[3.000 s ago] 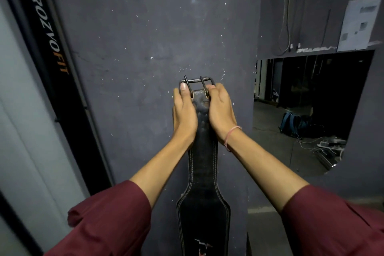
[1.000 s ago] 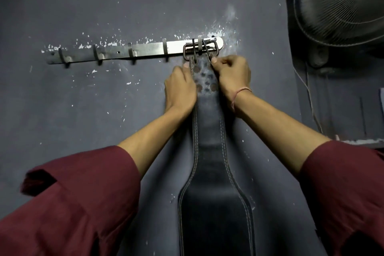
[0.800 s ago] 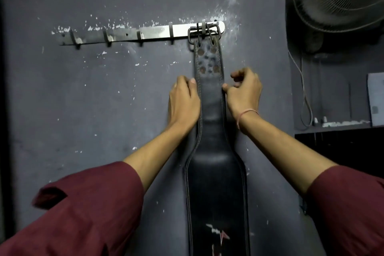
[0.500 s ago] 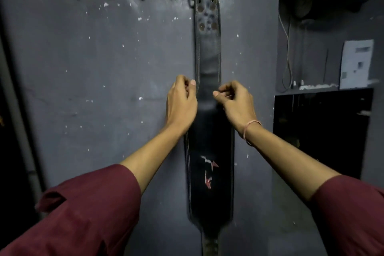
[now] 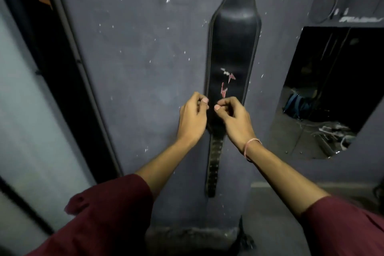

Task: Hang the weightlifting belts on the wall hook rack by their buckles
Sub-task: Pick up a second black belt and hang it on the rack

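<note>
Since half a second ago both hands have slid lower on the belt (image 5: 230,48), which hangs flat on the wall (image 5: 135,48), rack out of view. Left hand (image 5: 192,119) and right hand (image 5: 234,121): fingers curled, seemingly empty. Release gently, avoiding swing. Mirror (image 5: 332,89) at right; nothing obstructs.

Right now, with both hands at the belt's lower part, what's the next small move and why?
Probably let both hands come away. The belt hangs straight down the wall, its tail free below, and the left hand and right hand sit loosely curled at its edges, not clearly gripping it.
</note>
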A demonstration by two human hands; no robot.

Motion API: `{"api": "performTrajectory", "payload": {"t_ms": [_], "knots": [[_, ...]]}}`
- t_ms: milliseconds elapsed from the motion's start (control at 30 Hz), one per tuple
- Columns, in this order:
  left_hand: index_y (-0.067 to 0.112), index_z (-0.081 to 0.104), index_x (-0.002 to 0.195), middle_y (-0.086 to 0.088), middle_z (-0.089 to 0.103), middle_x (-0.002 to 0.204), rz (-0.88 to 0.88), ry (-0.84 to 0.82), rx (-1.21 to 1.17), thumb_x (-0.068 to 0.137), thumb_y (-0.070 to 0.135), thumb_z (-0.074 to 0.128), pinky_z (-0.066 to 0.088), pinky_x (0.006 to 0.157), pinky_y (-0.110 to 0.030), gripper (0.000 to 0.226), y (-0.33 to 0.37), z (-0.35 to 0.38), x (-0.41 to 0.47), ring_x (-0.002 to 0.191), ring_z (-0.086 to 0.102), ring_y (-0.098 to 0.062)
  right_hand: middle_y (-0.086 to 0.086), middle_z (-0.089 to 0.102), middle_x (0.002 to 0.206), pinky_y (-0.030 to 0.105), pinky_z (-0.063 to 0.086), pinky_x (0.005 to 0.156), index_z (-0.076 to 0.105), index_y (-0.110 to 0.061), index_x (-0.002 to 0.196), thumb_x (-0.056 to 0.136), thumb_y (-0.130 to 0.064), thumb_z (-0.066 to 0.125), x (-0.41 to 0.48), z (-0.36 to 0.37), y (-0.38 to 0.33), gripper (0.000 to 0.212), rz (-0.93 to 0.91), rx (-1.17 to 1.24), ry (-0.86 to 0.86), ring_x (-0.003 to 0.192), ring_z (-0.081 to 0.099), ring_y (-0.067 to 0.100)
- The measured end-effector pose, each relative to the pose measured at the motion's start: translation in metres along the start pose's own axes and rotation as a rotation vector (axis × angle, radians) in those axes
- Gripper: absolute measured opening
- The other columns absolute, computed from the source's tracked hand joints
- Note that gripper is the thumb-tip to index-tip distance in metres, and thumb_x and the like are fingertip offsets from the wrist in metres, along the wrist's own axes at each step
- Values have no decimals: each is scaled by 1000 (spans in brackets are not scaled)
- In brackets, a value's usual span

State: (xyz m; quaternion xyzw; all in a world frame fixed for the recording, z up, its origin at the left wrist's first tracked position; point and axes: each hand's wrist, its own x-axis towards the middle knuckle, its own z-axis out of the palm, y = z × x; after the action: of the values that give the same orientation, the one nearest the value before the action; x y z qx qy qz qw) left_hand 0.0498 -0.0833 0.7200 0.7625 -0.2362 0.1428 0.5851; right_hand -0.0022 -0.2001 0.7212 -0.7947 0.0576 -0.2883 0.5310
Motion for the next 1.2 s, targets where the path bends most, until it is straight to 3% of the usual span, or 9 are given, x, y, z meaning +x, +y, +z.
{"api": "performTrajectory", "payload": {"t_ms": [233,433,567,700,767,833,967,1133,1200], "knots": [[4,58,90,-7,67,81,-203,21,64,105,21,45,40,60,-16,26,-49,8,-118,66,54,-4,9,62,98,7,46,67,59,-10,106,95,-19,61,-107,-9,64,14,160,15,-125,83,56,12],[-2,56,82,-23,61,77,-319,-25,142,103,10,46,44,64,-38,26,-84,28,-241,73,59,-35,6,55,90,6,46,63,57,-11,105,97,-11,59,-194,-16,113,9,307,27,-250,72,54,2],[0,54,86,-22,61,78,-409,-69,132,105,11,46,41,59,-23,23,-101,15,-301,70,58,-28,5,55,90,8,46,68,57,-4,107,97,-8,58,-245,-6,138,10,378,-2,-327,72,54,-2],[7,55,86,-12,62,81,-495,-91,184,102,10,49,37,61,-15,17,-119,0,-326,74,55,-19,10,60,95,23,45,79,59,-6,105,96,-12,60,-272,16,158,11,457,-82,-412,86,55,15],[8,56,87,-13,63,85,-533,-113,186,101,10,51,35,62,-15,15,-135,-9,-331,78,55,-17,15,59,96,15,43,76,59,-1,106,96,-9,60,-276,32,168,14,496,-96,-439,89,53,17],[7,57,88,-13,63,85,-612,-146,194,100,8,51,34,64,-21,14,-160,-20,-336,78,54,-17,12,57,96,11,42,76,59,3,108,95,-7,60,-278,51,177,16,534,-101,-450,90,53,17],[5,60,88,-14,66,83,-766,-175,194,97,6,53,42,73,-30,11,-223,-41,-341,82,61,-26,13,63,97,24,48,82,60,-3,103,93,-7,64,-281,93,206,11,625,-136,-479,87,57,17],[5,61,92,-10,64,84,-848,-236,198,99,8,52,36,69,-24,11,-300,-45,-339,81,59,-22,7,62,87,10,41,62,56,-9,95,93,-1,62,-283,137,257,10,745,-113,-484,74,55,7],[3,60,95,-7,62,86,-883,-255,199,100,9,51,34,67,-24,12,-329,-39,-344,82,57,-20,-2,59,81,15,41,62,56,-12,92,93,-1,61,-286,148,281,12,781,-116,-489,72,54,6]]}}
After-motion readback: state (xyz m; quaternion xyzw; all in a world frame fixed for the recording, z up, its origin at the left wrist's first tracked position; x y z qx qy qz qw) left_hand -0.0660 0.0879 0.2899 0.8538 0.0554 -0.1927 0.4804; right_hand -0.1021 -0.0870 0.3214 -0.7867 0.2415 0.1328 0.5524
